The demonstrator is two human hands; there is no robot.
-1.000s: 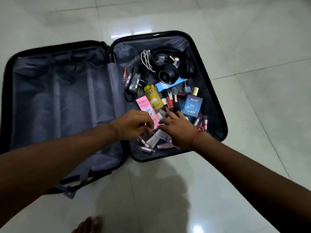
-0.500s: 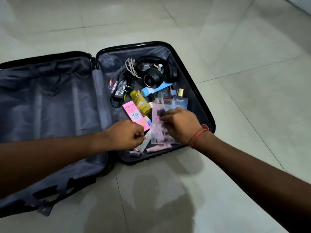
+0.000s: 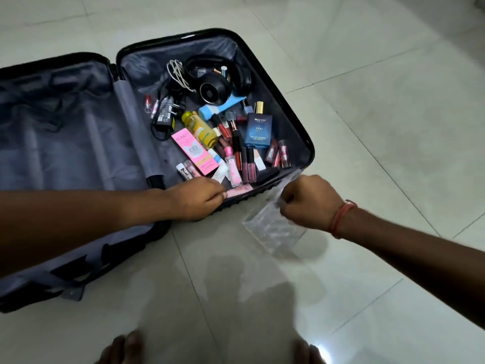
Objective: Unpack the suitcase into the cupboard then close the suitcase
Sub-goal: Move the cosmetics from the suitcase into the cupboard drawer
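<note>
1. The suitcase [image 3: 78, 143] is lying wide open on the floor [image 3: 367, 101]; its left half is showing only lining, while the right half is still holding headphones [image 3: 217, 80], a charger [image 3: 165, 114], a blue perfume box [image 3: 258, 130], a pink carton [image 3: 195, 151] and many lip tubes, so unpacking is looking barely begun and closing is still waiting. No cupboard is showing.
2. The right hand [image 3: 307, 203] is curling its fingers and pinching a clear pouch [image 3: 273, 227], now hanging over the floor just outside the case; half a second ago it was lying over the cosmetics inside.
3. The left hand [image 3: 196, 198] is resting at the near rim, fingers bent onto a pink tube [image 3: 238, 191], having shifted slightly toward it.
</note>
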